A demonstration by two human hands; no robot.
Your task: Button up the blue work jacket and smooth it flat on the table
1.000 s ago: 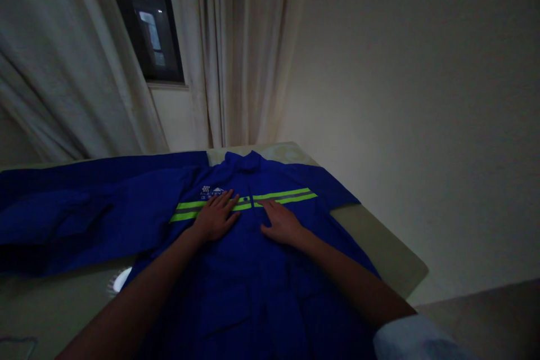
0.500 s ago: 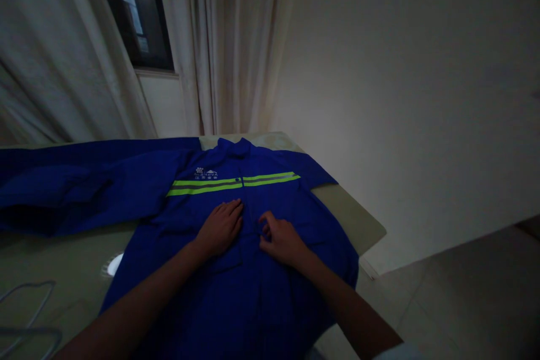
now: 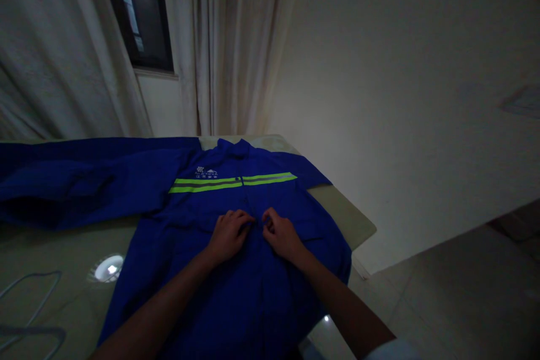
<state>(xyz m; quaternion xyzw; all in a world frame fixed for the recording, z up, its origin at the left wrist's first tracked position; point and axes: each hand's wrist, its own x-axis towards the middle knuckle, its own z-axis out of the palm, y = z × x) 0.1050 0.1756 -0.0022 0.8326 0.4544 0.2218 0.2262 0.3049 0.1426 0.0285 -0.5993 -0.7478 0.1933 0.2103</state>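
A blue work jacket (image 3: 202,292) lies front up, its collar pointing away from me. A yellow-green and grey reflective stripe (image 3: 206,185) crosses its chest, with a white printed logo (image 3: 206,172) above. My left hand (image 3: 230,234) rests on the jacket, fingers bent and pinching cloth at the front opening below the stripe. Just across the opening, my right hand (image 3: 282,233) has its thumb and index finger curled together at the opposite edge. The fingertips are close to each other, and the exact fold or fastener between them is too dark to make out.
The jacket covers much of a pale greenish table (image 3: 346,214), whose corner is at right. A thin looped cable (image 3: 31,275) lies at lower left, near a bright light reflection. Behind stand curtains (image 3: 236,39), a dark window (image 3: 141,11) and a plain wall (image 3: 400,95).
My left hand has moved right to the front opening, its fingers going from lying flat to pinching. My right hand has shifted slightly, staying curled. The camera view has moved a little.
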